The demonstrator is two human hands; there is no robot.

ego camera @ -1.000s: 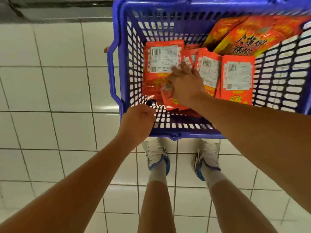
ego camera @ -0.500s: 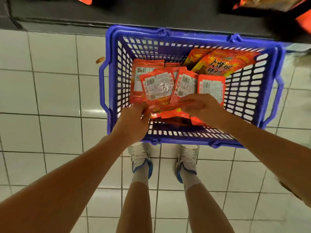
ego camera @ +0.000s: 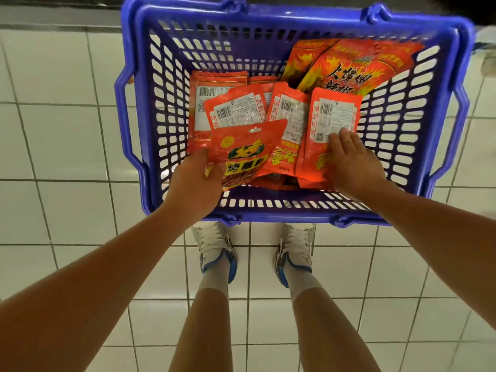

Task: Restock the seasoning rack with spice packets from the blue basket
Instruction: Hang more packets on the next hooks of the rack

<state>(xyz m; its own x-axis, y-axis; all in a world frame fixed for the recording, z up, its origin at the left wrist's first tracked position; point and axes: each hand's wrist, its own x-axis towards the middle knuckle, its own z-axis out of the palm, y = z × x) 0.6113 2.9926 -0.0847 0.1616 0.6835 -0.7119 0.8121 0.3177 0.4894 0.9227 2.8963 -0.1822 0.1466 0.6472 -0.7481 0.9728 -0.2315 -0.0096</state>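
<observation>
Two hands work in the blue basket (ego camera: 139, 108) on the floor: the left hand (ego camera: 197, 181) pinches a face-up red packet (ego camera: 247, 154) by its lower corner, the right hand (ego camera: 351, 159) lies flat, fingers straight, on a barcode-side packet (ego camera: 332, 116). Best lift the pinched one clear first — glossy, flat, hang-holed pouches overlap and would likely slide — then gather the next

A shop is indicated: a blue slotted plastic shopping basket (ego camera: 137, 108) is set on a white glazed tile floor (ego camera: 53, 130), filled with many identical barcoded red-orange foil seasoning packets (ego camera: 334, 116).
</observation>
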